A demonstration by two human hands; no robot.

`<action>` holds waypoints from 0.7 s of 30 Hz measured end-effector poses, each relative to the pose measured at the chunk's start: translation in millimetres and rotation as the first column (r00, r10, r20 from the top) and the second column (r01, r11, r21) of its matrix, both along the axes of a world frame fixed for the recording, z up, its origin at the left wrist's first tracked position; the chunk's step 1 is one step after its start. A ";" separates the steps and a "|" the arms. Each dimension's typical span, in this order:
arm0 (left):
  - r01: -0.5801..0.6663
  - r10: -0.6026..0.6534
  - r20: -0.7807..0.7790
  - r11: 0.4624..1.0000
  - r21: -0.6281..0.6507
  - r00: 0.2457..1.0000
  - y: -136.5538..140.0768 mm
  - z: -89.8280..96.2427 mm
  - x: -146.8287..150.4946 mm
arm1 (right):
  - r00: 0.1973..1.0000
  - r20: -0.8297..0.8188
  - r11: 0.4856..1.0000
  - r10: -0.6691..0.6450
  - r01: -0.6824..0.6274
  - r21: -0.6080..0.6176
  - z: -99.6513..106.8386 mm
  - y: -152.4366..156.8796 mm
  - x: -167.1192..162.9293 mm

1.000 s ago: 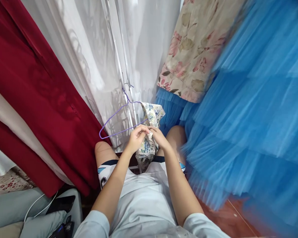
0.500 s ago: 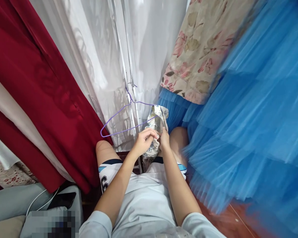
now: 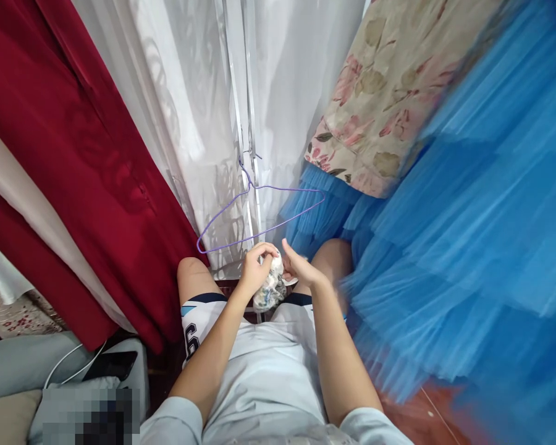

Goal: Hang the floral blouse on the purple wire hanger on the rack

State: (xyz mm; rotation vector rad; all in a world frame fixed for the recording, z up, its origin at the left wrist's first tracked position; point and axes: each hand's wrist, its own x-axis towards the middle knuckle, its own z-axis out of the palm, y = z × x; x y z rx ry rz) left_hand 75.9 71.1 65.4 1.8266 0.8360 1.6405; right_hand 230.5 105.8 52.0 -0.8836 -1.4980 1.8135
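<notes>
A white cloth garment with a blue-green flower print (image 3: 271, 289) hangs bunched between my knees; its exact kind I cannot make out. My left hand (image 3: 258, 267) is closed on its top edge, thumb and fingers pinching the fabric. On the garment's other side my right hand (image 3: 302, 267) has its thumb raised and apart from the fingers, which are partly hidden beside the cloth. Just above both hands, a bare purple wire hanger (image 3: 269, 233) hangs by its hook on a pale metal stand (image 3: 251, 136).
Dark red drapes (image 3: 102, 185) hang at the left and white curtains (image 3: 180, 123) behind the hanger. A floral cloth (image 3: 366, 117) and a blue tulle skirt (image 3: 463, 247) fill the right. A phone (image 3: 115, 366) with a white cable lies on a grey sofa (image 3: 23, 358).
The garment has come off the hanger's right end and down towards my lap. My right hand has loosened, its thumb now lifted. The hanger now hangs bare.
</notes>
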 end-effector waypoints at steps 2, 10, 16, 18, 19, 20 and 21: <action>0.014 -0.007 0.097 0.997 -0.069 0.995 -4.2 3.4 -5.6 | 0.995 0.016 0.986 0.098 -0.099 0.131 23.8 -12.9 1.3; 0.265 -0.312 -0.055 0.876 -0.402 0.948 -57.9 -30.1 -36.7 | 0.958 -0.223 0.851 -0.178 0.263 0.454 76.0 -53.5 5.0; -0.126 -0.023 -0.502 0.957 -0.261 0.865 -58.1 -37.6 -118.7 | 0.672 -0.504 0.616 -0.542 0.726 0.306 69.2 -38.1 18.3; -0.179 0.067 -0.602 0.975 -0.129 0.796 -52.9 -27.4 -153.4 | 0.608 -0.547 0.583 -0.575 0.774 0.247 64.3 -30.8 20.1; -0.218 0.132 -0.631 0.974 -0.060 0.765 -50.7 -20.6 -169.9 | 0.600 -0.556 0.584 -0.576 0.777 0.234 62.1 -28.0 19.7; -0.261 0.199 -0.650 0.965 0.001 0.733 -48.8 -13.1 -185.0 | 0.601 -0.559 0.594 -0.571 0.773 0.225 60.3 -25.9 18.3; -0.309 0.268 -0.654 0.950 0.055 0.708 -47.0 -5.0 -198.2 | 0.607 -0.561 0.608 -0.563 0.764 0.217 59.0 -24.4 16.3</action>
